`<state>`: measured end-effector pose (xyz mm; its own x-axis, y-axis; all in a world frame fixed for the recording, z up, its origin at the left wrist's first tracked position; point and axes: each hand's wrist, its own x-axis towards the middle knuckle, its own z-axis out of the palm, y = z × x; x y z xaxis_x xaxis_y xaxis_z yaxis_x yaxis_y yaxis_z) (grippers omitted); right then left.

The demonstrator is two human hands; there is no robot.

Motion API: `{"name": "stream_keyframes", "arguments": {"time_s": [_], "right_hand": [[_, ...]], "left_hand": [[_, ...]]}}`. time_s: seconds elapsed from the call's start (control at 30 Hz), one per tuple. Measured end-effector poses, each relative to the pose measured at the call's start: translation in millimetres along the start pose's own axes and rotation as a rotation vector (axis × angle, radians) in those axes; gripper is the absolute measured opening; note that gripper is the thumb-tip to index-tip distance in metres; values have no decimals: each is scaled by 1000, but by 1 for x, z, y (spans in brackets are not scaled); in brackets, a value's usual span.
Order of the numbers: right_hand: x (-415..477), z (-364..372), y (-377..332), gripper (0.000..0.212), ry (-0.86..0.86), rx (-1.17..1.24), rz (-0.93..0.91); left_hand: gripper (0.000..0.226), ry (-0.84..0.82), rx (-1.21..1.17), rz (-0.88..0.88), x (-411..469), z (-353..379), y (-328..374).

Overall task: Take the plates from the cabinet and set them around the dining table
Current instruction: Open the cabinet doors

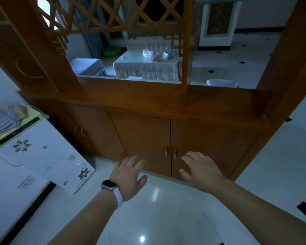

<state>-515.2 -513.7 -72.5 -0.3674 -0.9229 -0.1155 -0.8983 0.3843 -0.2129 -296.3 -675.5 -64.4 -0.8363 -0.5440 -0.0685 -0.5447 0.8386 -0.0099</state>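
A low wooden cabinet (pixel 143 135) stands in front of me with its doors closed. Two small brass handles (pixel 170 152) sit side by side at the seam of the middle pair of doors. My left hand (pixel 128 171), with a watch on the wrist, reaches out with fingers apart just left of and below the handles. My right hand (pixel 200 167) is spread open just right of them. Neither hand touches a handle or holds anything. No plates are visible. Beyond the cabinet's open frame is a table (pixel 145 65) with a pale cloth.
A wooden lattice screen (pixel 102 16) and posts rise from the cabinet top. A white appliance with flower prints (pixel 42 152) stands at the left, striped cloth (pixel 2 119) lying on it. Bags and small items (pixel 157 54) lie on the far table. Glossy white tiles cover the floor (pixel 166 209).
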Motion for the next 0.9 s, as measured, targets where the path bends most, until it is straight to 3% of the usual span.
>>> {"name": "stream_keyframes", "arguments": {"time_s": [0.4,0.73,0.9], "right_hand": [[77,53,8,52,-67,75,285],[144,128,-10,43,70,254,582],[177,181,12,30,130,375,685]], "left_hand": [[51,-79,-102,203,127,63,-57],[43,-84,-229,350,201,156,-89],[41,-120,-346,265,233,211,-81]]}}
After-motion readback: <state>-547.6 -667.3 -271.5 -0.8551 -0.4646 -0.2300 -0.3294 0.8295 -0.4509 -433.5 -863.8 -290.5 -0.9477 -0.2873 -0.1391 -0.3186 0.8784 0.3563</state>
